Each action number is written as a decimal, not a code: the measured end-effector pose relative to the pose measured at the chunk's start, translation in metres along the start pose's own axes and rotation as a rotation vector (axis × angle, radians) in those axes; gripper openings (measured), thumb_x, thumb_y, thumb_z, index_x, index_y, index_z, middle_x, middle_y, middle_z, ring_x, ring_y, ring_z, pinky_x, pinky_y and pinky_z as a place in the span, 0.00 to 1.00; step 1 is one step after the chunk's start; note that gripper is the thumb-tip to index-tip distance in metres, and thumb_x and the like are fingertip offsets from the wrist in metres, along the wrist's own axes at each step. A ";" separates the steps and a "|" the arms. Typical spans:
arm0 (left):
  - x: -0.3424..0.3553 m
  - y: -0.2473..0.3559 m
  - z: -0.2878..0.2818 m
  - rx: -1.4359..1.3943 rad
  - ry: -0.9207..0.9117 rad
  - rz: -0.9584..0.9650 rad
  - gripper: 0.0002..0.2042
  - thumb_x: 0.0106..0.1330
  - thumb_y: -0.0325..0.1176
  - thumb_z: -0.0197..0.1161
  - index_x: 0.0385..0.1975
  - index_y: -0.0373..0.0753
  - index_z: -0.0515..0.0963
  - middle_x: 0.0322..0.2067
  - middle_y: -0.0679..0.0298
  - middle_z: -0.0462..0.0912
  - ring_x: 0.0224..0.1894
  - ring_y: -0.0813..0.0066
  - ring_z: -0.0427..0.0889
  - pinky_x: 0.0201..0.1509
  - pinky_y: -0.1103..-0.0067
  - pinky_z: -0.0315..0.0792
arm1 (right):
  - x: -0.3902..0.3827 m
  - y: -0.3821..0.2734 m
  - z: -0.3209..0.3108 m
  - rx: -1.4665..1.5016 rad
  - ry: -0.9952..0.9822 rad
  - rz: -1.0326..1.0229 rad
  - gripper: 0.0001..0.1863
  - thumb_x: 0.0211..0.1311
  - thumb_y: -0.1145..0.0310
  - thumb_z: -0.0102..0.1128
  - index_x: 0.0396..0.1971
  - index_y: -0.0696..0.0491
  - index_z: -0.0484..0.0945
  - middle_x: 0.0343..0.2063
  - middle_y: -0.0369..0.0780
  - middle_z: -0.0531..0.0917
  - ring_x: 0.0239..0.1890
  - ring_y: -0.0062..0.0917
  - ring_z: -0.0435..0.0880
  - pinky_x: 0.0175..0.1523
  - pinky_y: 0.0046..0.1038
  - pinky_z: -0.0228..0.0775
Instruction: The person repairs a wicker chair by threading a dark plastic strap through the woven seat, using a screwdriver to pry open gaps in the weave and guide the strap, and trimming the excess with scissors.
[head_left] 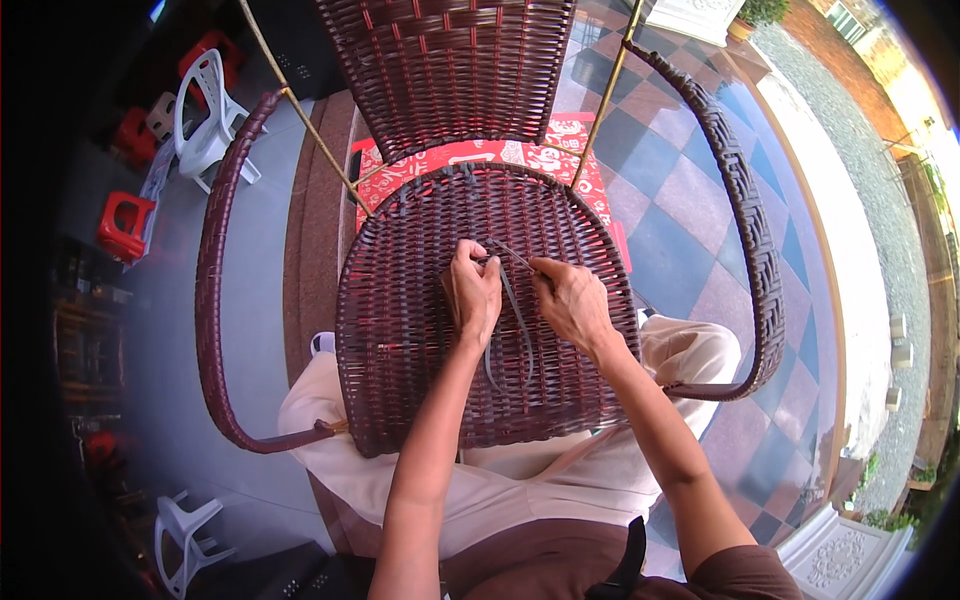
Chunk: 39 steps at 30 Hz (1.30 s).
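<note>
A: Nearest to us, the brown sleeve (745, 572) is showing below the woven seat (400, 310), toward its right. What are the hands doing?

B: Over the seat's middle, the right hand (577, 303) is pinching the grey strip (516, 305). The left hand (474, 295) is curling just beside it, thumb near forefinger; whether it is gripping, I cannot tell.

A: Where is the strip lying?

B: It is looping over the seat's middle. In my opinion, good work is meaning pulling evenly, not twisting the strip.

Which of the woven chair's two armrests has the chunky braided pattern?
The right armrest, seen against the checkered floor: thick, angled braiding stands out along it, while the left armrest looks smoothly wound.
</note>
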<state>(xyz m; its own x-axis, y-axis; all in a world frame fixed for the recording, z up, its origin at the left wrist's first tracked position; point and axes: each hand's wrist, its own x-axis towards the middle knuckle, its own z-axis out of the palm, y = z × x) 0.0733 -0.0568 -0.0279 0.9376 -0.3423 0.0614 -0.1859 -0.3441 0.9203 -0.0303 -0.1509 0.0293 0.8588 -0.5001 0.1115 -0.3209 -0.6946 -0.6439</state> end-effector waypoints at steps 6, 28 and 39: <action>-0.003 0.007 -0.013 0.275 0.051 0.328 0.10 0.53 0.26 0.60 0.36 0.35 0.77 0.23 0.58 0.72 0.25 0.63 0.73 0.33 0.72 0.67 | -0.002 0.004 0.007 -0.072 -0.013 -0.031 0.11 0.54 0.70 0.52 0.38 0.54 0.77 0.28 0.47 0.80 0.28 0.41 0.79 0.33 0.36 0.71; -0.011 0.006 -0.014 0.433 -0.052 0.326 0.13 0.60 0.27 0.54 0.45 0.38 0.75 0.30 0.59 0.69 0.28 0.63 0.74 0.31 0.70 0.68 | -0.021 0.020 0.044 -0.019 0.276 -0.111 0.13 0.53 0.71 0.57 0.40 0.53 0.75 0.19 0.40 0.72 0.18 0.33 0.75 0.20 0.31 0.63; -0.011 0.004 -0.013 0.410 0.017 0.384 0.12 0.60 0.27 0.53 0.43 0.35 0.73 0.31 0.58 0.69 0.27 0.60 0.74 0.28 0.70 0.69 | -0.021 0.020 0.046 -0.023 0.294 -0.137 0.13 0.53 0.70 0.57 0.40 0.52 0.74 0.19 0.39 0.72 0.17 0.33 0.75 0.20 0.31 0.64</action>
<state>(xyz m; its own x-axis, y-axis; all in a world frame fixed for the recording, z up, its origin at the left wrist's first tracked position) 0.0656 -0.0433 -0.0201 0.7838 -0.4973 0.3721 -0.6110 -0.5101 0.6054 -0.0361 -0.1306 -0.0203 0.7437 -0.5269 0.4114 -0.2223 -0.7754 -0.5911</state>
